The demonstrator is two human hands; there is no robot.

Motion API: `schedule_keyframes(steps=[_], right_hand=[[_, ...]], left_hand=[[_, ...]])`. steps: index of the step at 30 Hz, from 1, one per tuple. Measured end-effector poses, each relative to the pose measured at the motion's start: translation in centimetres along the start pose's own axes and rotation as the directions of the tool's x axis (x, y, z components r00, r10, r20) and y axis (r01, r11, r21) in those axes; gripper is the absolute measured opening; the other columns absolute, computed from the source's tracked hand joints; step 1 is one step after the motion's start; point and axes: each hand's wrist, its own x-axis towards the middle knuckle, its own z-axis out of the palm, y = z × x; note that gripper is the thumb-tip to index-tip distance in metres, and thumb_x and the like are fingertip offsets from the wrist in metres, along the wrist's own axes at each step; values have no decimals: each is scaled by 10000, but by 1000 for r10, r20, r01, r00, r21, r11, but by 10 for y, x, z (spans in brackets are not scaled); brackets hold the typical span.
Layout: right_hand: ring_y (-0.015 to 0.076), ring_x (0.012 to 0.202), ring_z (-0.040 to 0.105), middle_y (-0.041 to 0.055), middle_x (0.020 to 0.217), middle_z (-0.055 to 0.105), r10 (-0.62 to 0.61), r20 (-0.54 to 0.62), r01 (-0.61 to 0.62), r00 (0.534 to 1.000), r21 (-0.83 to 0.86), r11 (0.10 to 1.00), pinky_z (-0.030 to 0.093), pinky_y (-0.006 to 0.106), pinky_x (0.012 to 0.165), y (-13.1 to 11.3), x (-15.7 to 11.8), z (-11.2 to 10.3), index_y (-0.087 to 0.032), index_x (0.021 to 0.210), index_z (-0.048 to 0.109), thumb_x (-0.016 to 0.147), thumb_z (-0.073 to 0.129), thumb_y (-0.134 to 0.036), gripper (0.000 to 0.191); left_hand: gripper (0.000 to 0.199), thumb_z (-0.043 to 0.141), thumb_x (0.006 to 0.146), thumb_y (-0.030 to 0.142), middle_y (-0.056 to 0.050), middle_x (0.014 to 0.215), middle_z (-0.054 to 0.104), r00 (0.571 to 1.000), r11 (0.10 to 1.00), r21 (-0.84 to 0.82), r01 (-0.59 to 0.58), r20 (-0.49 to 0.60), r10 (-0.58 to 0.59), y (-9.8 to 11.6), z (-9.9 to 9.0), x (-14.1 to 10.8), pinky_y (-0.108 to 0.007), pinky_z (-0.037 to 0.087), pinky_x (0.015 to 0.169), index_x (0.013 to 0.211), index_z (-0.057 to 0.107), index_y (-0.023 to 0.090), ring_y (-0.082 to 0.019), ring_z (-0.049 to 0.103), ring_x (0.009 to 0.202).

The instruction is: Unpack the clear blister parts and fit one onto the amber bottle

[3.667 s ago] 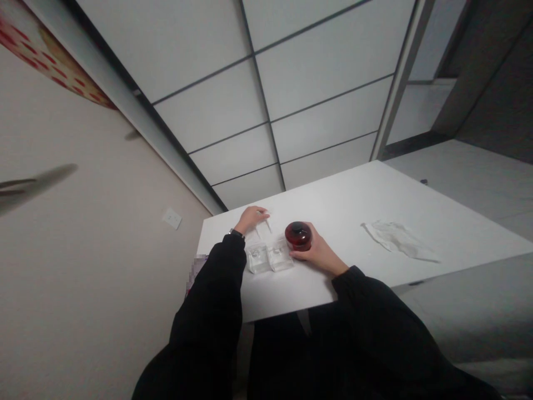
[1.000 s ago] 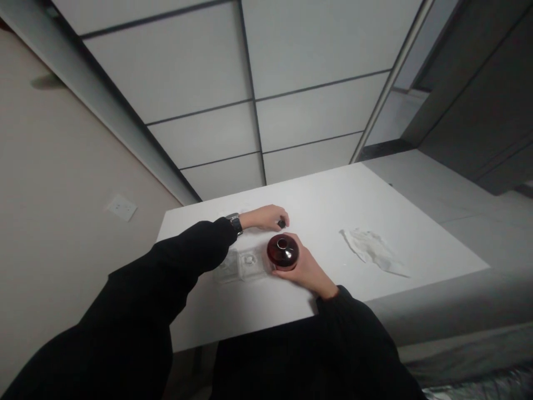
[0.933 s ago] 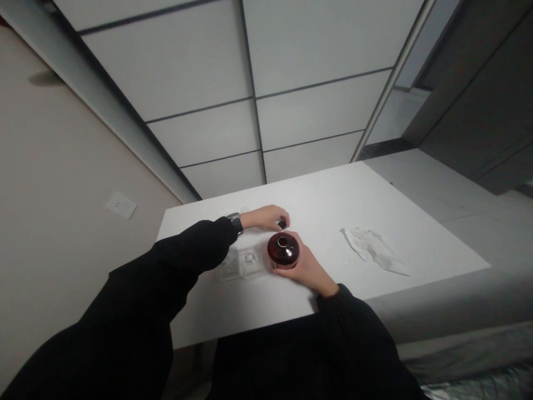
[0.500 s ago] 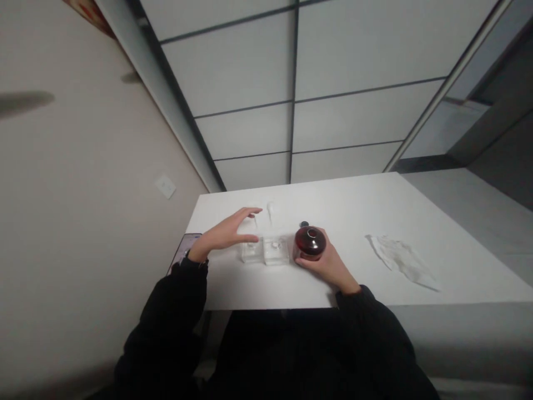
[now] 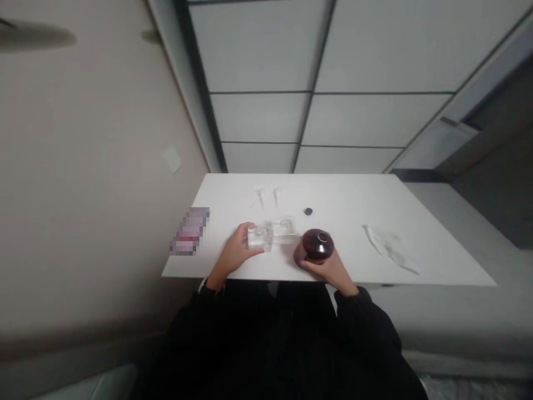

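My right hand (image 5: 331,272) is wrapped round a dark red-brown bottle (image 5: 312,250), whose uncapped round mouth shows at the top. The bottle leans slightly, near the table's front edge. My left hand (image 5: 235,254) holds a clear square bottle (image 5: 260,238) between thumb and fingers from its left side. Close to the right of that one stands a second clear square bottle (image 5: 283,228). Beyond them lie two white pump tops with thin tubes, a left pump top (image 5: 261,195) and a right pump top (image 5: 276,194). A small black cap (image 5: 308,211) lies behind the brown bottle.
All of this is on a white table (image 5: 350,194). A crumpled white cloth (image 5: 391,249) lies to the right. At the left edge is a pixelated pinkish phone (image 5: 190,230). A wall runs along the left, and panelled doors (image 5: 353,116) stand behind.
My left hand has come down and closed on the left clear bottle. The brown bottle remains in my right hand. The camera view has shifted.
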Motion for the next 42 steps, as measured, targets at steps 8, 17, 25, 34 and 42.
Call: schedule_keyframes(steps=[8,17,25,34,42], right_hand=[[327,1260,690,119,1325,714,-20,14,18,1000,84,996,499,489,1143,-26,7,30,-219,1373,541,642,961,-414,865],[338,1293,676,149,1369,660,-23,81,14,996,113,993,506,503,1148,-19,3,31,-222,1391,448,664,963,-421,912],[341,1217,693,130,1310,656,33,120,-45,992,104,994,554,507,1068,-19,-1,29,-235,1320,456,682,960,-495,853],[367,1308,660,151,1390,635,12,130,-24,991,89,996,516,526,1130,-17,0,31,-230,1409,457,693,960,-524,924],[396,1341,639,158,1388,633,15,135,-29,991,104,994,516,566,1145,-14,-1,32,-226,1457,463,691,946,-593,976]], left_hand=[[769,910,696,453,-147,1452,657,999,999,36,19,41,-21,29,-18,-9,-491,628,1036,1327,529,234,-346,664,1362],[810,945,689,453,-157,1418,686,995,989,136,-65,89,53,88,-35,-23,-493,669,974,1374,577,226,-372,654,1372],[800,923,740,471,-109,1448,671,966,921,318,-226,192,171,121,-43,-13,-455,694,949,1444,597,273,-326,670,1326],[817,910,769,419,-91,1473,663,931,824,453,-341,283,230,133,-42,3,-464,649,1023,1490,544,301,-313,673,1319],[776,916,741,427,-120,1423,687,929,792,505,-342,307,205,140,-38,9,-505,613,1058,1416,578,246,-337,693,1288]])
